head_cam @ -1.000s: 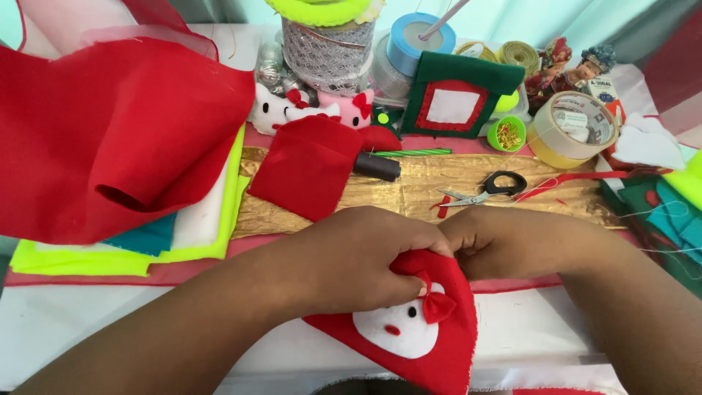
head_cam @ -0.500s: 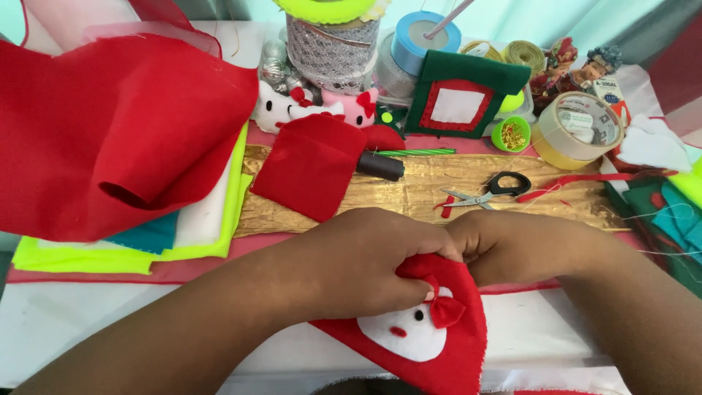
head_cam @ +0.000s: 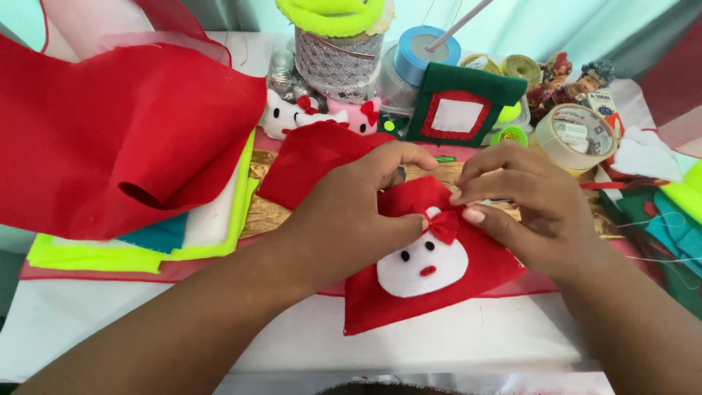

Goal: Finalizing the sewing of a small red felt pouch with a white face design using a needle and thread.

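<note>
Left hand (head_cam: 351,219) pinching red felt pouch (head_cam: 431,271) | right hand (head_cam: 526,212) pinching its bow (head_cam: 442,225) | soft, light, floppy; likely best held by edges

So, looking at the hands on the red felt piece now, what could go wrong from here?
1. The left hand and right hand pinch the small red bow on the red felt piece; it may end up crooked on the white face.
2. The big red cloth overhangs the stacked sheets and might slide into the work area.
3. The tape roll sits near the right hand and could be knocked.
</note>
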